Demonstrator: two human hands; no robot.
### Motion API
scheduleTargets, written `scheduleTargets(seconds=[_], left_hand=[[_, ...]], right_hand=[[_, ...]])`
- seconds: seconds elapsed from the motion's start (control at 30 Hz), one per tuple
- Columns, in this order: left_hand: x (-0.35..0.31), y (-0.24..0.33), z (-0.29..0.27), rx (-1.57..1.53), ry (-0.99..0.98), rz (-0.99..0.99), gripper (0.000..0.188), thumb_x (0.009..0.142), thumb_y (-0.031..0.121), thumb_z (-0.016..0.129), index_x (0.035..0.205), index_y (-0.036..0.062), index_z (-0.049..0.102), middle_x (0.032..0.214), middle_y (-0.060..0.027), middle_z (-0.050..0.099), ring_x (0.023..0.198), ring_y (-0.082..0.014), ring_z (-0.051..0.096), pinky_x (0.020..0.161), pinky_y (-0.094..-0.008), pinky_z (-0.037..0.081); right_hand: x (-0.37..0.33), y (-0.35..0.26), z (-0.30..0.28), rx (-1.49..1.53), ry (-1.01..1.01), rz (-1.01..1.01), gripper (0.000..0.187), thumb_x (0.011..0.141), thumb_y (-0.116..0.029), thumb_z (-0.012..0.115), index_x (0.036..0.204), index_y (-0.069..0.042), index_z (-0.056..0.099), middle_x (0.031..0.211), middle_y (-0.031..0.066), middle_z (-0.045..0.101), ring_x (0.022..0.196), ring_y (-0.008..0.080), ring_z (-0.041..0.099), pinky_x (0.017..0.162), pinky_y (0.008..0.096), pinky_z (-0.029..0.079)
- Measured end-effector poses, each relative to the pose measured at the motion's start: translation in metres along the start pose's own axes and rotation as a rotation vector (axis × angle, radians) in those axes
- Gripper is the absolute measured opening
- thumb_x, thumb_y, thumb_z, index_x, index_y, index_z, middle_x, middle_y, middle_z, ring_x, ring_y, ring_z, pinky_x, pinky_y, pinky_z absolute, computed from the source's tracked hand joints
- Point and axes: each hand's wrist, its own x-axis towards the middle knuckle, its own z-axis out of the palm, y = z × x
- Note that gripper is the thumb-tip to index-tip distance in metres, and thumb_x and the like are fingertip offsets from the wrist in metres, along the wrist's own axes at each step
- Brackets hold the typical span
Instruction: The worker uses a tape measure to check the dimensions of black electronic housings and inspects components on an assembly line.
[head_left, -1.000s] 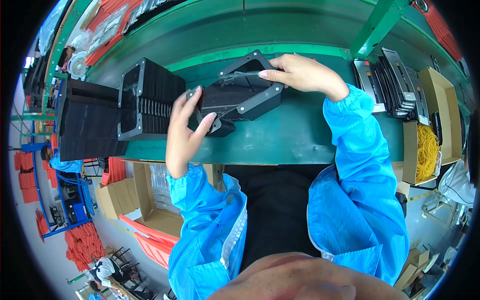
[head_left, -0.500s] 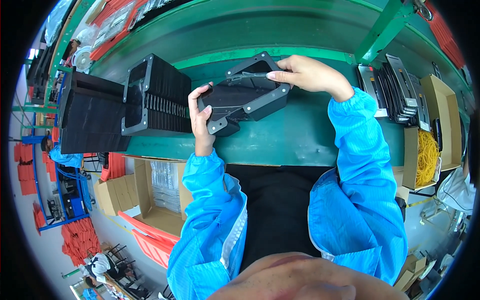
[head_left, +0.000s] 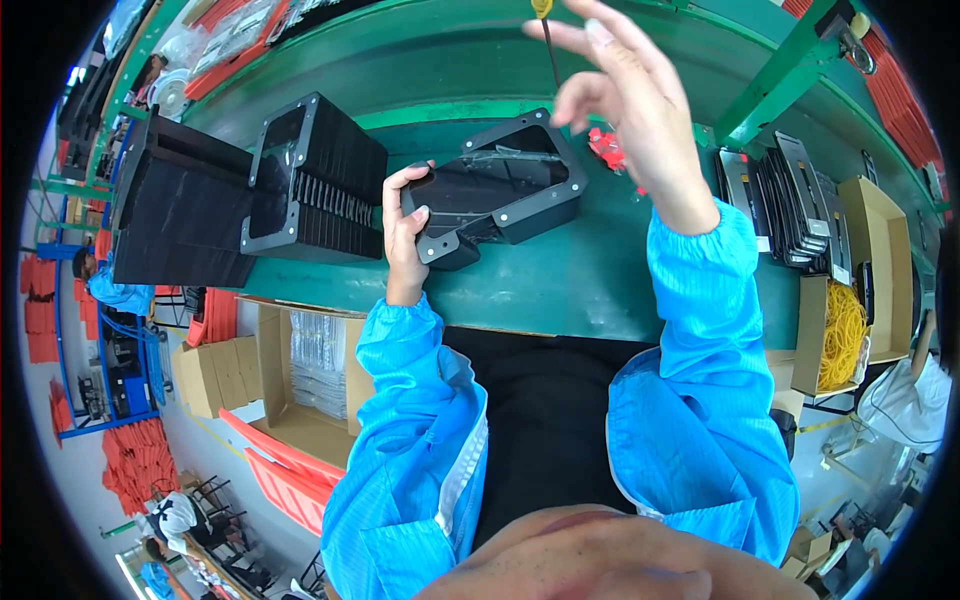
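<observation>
My left hand [head_left: 405, 230] grips the left end of a black angular frame [head_left: 540, 215], fingers at its back edge and thumb on its near side. Small silvery dots mark the frame's corners, and a strip of clear film lies over its opening. My right hand [head_left: 640, 110] is raised above the bench, right of the frame, its fingers spread. Beside its fingertips is a thin dark rod [head_left: 552, 60] with a yellow top, cut off by the upper edge; whether they touch is unclear. A small red object [head_left: 606, 149] lies on the bench below this hand.
Black frames [head_left: 340, 170] stand stacked to the left, beside a taller black block [head_left: 180, 210]. On the right are flat black panels [head_left: 795, 195] and a cardboard box [head_left: 885, 270] with yellow bands [head_left: 845, 335]. A green post [head_left: 775, 85] rises behind. An open carton [head_left: 310, 420] stands below the bench.
My right hand has let go of the frame's right end and moved up and away. The red object and the yellow-topped rod now show. My left hand keeps its hold.
</observation>
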Motion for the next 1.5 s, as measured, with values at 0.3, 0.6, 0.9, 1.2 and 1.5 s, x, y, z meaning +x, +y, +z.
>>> scheduleTargets(seconds=[0.3, 0.6, 0.9, 1.2, 1.5], left_hand=[[-0.003, -0.003, -0.002, -0.016, 0.020, -0.077, 0.054, 0.085, 0.019, 0.052, 0.136, 0.0007, 0.053, 0.143, -0.0173, 0.055, 0.133, -0.0243, 0.051, 0.117, -0.0366, 0.034], [-0.001, 0.007, 0.003, 0.006, -0.001, -0.024, 0.053, 0.086, 0.019, 0.053, 0.136, 0.0016, 0.053, 0.143, -0.0169, 0.055, 0.132, -0.0241, 0.051, 0.117, -0.0366, 0.035], [-0.005, -0.002, 0.000, 0.221, 0.006, 0.200, 0.059, 0.091, 0.041, 0.059, 0.136, 0.0030, 0.055, 0.144, -0.0188, 0.049, 0.136, -0.0296, 0.048, 0.117, -0.0414, 0.035], [-0.009, -0.002, -0.003, 0.466, -0.058, 0.350, 0.090, 0.063, 0.057, 0.088, 0.134, 0.0091, 0.060, 0.148, -0.0213, 0.038, 0.138, -0.0370, 0.045, 0.113, -0.0480, 0.040], [-0.006, 0.001, -0.010, 0.475, -0.081, 0.321, 0.082, 0.060, 0.048, 0.092, 0.128, 0.0098, 0.065, 0.145, -0.0208, 0.040, 0.135, -0.0361, 0.047, 0.111, -0.0477, 0.043]], right_hand=[[-0.038, 0.012, 0.052, -0.315, -0.607, -0.431, 0.044, 0.108, -0.034, 0.055, 0.081, -0.001, 0.066, 0.084, 0.0084, 0.054, 0.071, 0.0236, 0.057, 0.065, 0.0385, 0.050], [-0.075, 0.097, 0.061, -0.995, -0.596, -0.503, 0.035, 0.096, -0.022, 0.068, 0.069, -0.003, 0.057, 0.080, 0.0112, 0.048, 0.073, 0.0283, 0.057, 0.060, 0.0421, 0.050], [-0.080, 0.131, 0.055, -0.711, -0.575, -0.385, 0.033, 0.091, -0.015, 0.070, 0.064, -0.006, 0.052, 0.076, 0.0095, 0.048, 0.061, 0.0292, 0.053, 0.052, 0.0414, 0.045], [-0.081, 0.137, 0.053, -0.581, -0.521, -0.682, 0.028, 0.083, -0.008, 0.071, 0.065, -0.005, 0.049, 0.074, 0.0089, 0.046, 0.059, 0.0284, 0.051, 0.051, 0.0409, 0.042], [-0.074, 0.143, 0.053, -0.548, -0.520, -0.563, 0.030, 0.089, -0.008, 0.066, 0.066, -0.005, 0.049, 0.074, 0.0098, 0.045, 0.059, 0.0276, 0.050, 0.052, 0.0388, 0.042]])
